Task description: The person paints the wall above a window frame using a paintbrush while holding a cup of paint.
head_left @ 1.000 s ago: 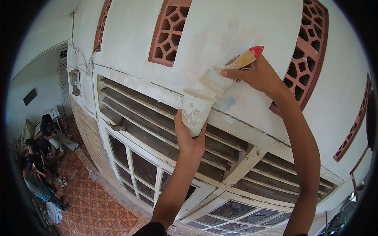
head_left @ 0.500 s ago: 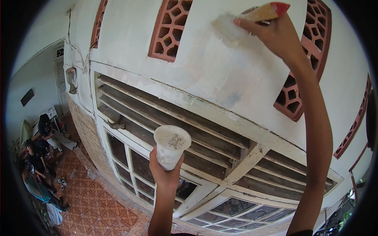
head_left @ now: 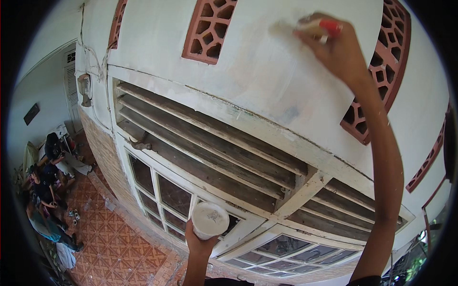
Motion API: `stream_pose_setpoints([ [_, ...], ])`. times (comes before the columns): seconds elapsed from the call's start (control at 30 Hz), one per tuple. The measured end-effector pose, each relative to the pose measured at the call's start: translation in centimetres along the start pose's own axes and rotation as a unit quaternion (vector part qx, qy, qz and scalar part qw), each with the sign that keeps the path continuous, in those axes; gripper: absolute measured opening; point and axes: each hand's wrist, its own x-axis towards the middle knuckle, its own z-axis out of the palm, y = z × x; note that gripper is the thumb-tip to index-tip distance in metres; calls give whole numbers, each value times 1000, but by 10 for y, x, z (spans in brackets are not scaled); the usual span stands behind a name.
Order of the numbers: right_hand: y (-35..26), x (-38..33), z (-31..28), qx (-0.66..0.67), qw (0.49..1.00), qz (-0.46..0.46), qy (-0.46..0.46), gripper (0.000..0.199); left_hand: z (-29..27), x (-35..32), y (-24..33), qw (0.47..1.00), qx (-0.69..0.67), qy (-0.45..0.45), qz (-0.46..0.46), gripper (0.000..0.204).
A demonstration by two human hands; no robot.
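My right hand (head_left: 338,53), raised high at the upper right, is closed around a paintbrush (head_left: 330,27) with a red-ended handle. Its pale bristles are blurred and lie at or very close to the white wall (head_left: 260,78), where greyish and pinkish patches show. Lower down, near the middle, my left hand (head_left: 200,245) grips a whitish plastic cup (head_left: 210,220) from beneath. The cup's open mouth faces up at me, showing a pale inside with grey smudges. Wooden louvre slats (head_left: 210,138) lie between the two hands.
Reddish patterned vent blocks (head_left: 208,33) are set into the wall. White-framed windows (head_left: 174,200) sit under the slats. A broken wall box (head_left: 85,89) and loose cables are at the left. Several people (head_left: 45,186) are far below on the orange tiled floor (head_left: 114,238).
My left hand has lowered the cup, and its mouth now faces me more. The brush's handle end has dropped in my right hand. The view has shifted slightly.
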Motion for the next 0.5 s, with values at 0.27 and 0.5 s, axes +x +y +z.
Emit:
stream_pose_setpoints([
  [0.27, 2, 7, 10, -240, 939, -245, -22, 34, -21, -29, -25, 972, 211, -53, 86, 26],
  [0.5, -48, -78, 49, 95, 979, -135, -118, 20, -32, -34, -10, 982, -170, -15, -86, 29],
])
